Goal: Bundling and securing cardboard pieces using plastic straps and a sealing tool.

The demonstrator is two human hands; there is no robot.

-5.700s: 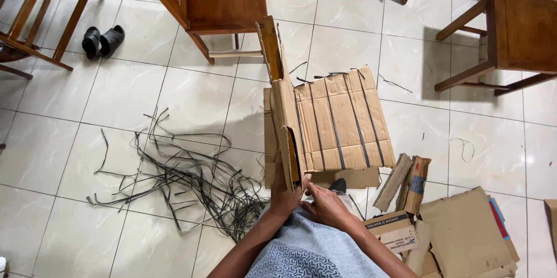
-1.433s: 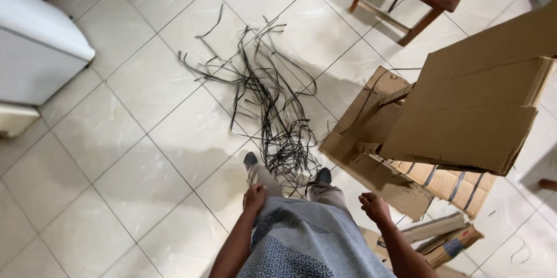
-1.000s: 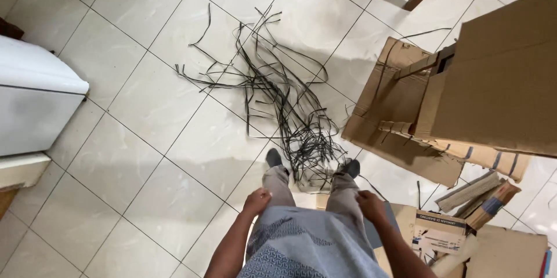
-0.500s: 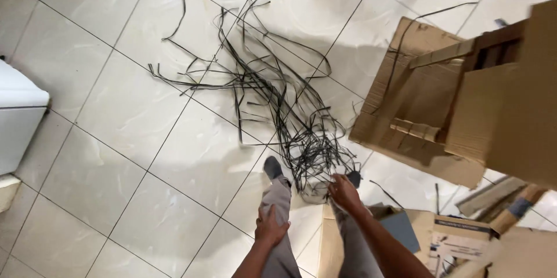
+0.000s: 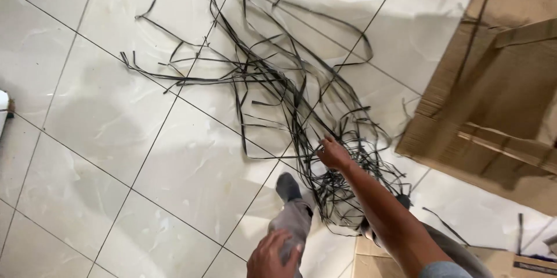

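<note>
A loose tangle of black plastic straps sprawls over the white floor tiles. My right hand reaches down into the denser near end of the tangle, its fingers curled around a few strands. My left hand rests flat on my grey trouser leg with the fingers apart, holding nothing. My foot in a dark sock stands at the edge of the straps, just left of my right hand.
A large brown cardboard box with bent flaps lies on the floor at the right, close to the straps. More cardboard sits at the bottom right. A white object pokes in at the left edge.
I have bent lower, so the straps look much closer. My right hand has gone from my side down into the tangle. My left hand stays on my leg.
</note>
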